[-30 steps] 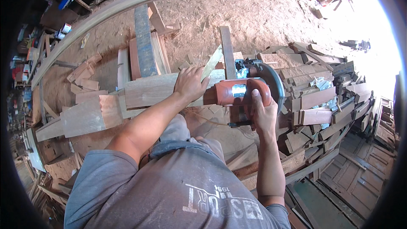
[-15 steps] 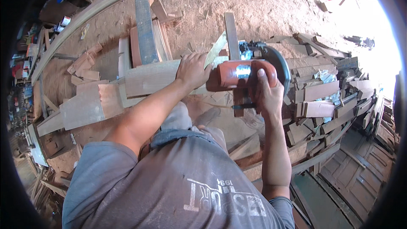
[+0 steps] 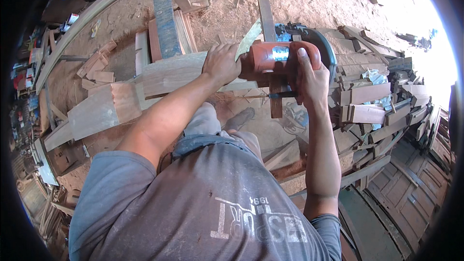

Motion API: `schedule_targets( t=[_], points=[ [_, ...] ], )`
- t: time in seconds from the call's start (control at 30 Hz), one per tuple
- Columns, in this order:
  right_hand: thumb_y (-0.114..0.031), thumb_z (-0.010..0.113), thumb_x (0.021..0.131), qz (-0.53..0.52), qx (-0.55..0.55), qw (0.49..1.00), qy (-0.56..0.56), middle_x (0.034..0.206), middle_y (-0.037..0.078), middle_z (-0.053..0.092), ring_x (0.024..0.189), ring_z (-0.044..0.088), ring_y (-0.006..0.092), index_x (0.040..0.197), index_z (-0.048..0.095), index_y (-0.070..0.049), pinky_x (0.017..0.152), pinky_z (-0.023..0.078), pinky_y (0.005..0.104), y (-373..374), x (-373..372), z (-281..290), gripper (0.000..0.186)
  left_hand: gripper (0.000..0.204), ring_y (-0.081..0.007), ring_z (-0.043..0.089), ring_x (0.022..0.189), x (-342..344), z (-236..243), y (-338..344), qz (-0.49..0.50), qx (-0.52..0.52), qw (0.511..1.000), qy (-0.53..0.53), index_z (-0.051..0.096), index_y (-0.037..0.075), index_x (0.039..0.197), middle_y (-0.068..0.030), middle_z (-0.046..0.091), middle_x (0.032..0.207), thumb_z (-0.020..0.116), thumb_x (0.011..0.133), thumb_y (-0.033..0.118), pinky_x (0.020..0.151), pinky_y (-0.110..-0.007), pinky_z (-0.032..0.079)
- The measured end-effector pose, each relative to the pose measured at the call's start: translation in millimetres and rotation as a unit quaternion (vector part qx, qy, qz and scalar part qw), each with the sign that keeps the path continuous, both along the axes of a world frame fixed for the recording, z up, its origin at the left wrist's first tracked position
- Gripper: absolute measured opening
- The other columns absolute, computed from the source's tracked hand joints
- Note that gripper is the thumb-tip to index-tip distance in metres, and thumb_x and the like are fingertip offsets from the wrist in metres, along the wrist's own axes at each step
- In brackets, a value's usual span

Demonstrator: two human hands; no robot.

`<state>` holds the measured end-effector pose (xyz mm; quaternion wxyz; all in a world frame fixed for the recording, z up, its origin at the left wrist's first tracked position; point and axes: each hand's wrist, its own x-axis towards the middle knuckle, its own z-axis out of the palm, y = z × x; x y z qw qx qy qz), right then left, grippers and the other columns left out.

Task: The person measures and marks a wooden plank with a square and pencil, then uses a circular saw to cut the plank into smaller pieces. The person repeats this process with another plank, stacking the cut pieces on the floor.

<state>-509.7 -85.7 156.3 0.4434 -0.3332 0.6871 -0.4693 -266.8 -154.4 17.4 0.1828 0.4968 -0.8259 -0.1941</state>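
Red power saw (image 3: 263, 59), clasped in right hand (image 3: 313, 81), right of upper centre, higher in frame than moments earlier; left hand (image 3: 222, 63), grasping pale-green strip (image 3: 249, 39), at plank's (image 3: 169, 75) end.

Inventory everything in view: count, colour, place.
Power tool: 1, orange-red and dark, centre-right
Strip: 1, pale green, beside left hand
Boards: several, light brown, centre-left
Crosspiece: 1, brown, beneath tool
Stained plank: 1, blue-grey, upper centre-left
Long beam: 1, pale, upper left
Offcut pile: many, brown, right
Panelled door: 1+, brown, lower right
Sawdust: spread, tan, top
Clutter: many, mixed, left edge
T-shirt: 1, grey, bottom
Left hand: 1, bare, over a board
Right hand: 1, bare, gripping tool
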Motion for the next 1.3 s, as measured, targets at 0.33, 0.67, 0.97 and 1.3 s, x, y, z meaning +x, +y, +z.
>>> schedule_targets(
  t=[0.33, 0.67, 0.97, 1.3],
  points=[
    [-0.043, 0.076, 0.103, 0.011, 0.021, 0.997, 0.072, 0.083, 0.002, 0.07, 0.071, 0.059, 0.0083, 0.116, 0.08, 0.0, 0.062, 0.048, 0.0297, -43, -2, -7, 0.044, 0.047, -0.0408, 0.064, 0.127, 1, 4, -1, 0.006, 0.033, 0.999, -0.02, 0.068, -0.002, 0.13, -0.0246, 0.071, 0.128, 0.07, 0.092, 0.025, 0.112, -0.053, 0.046],
    [-0.032, 0.073, 0.105, -0.178, -0.085, 0.973, 0.12, 0.101, 0.004, 0.079, 0.098, 0.071, 0.014, 0.12, 0.084, -0.01, 0.091, 0.056, 0.0316, 29, 12, -12, 0.029, 0.042, -0.0387, 0.067, 0.122, -4, 9, -1, 0.017, 0.03, 0.998, -0.059, 0.069, -0.001, 0.123, -0.0218, 0.074, 0.123, 0.063, 0.103, 0.036, 0.109, -0.053, 0.046],
    [-0.047, 0.07, 0.108, -0.501, -0.124, 0.842, -0.156, 0.069, -0.008, 0.046, 0.053, 0.046, 0.0057, 0.11, 0.068, -0.012, 0.049, 0.047, 0.0253, 218, -10, -89, 0.035, 0.047, -0.0352, 0.071, 0.116, -11, 1, 1, 0.0, -0.004, 0.997, -0.076, 0.068, 0.0, 0.132, -0.0187, 0.077, 0.12, 0.06, 0.109, 0.04, 0.11, -0.052, 0.048],
    [-0.037, 0.075, 0.094, -0.36, 0.424, 0.831, 0.005, 0.12, 0.028, 0.077, 0.113, 0.076, 0.0407, 0.125, 0.074, 0.008, 0.099, 0.058, 0.05, 345, -70, -506, 0.055, 0.041, -0.0385, 0.071, 0.111, 3, -8, -1, -0.001, -0.007, 0.999, -0.052, 0.068, 0.001, 0.133, -0.0216, 0.075, 0.116, 0.065, 0.108, 0.033, 0.101, -0.052, 0.05]
  ],
)
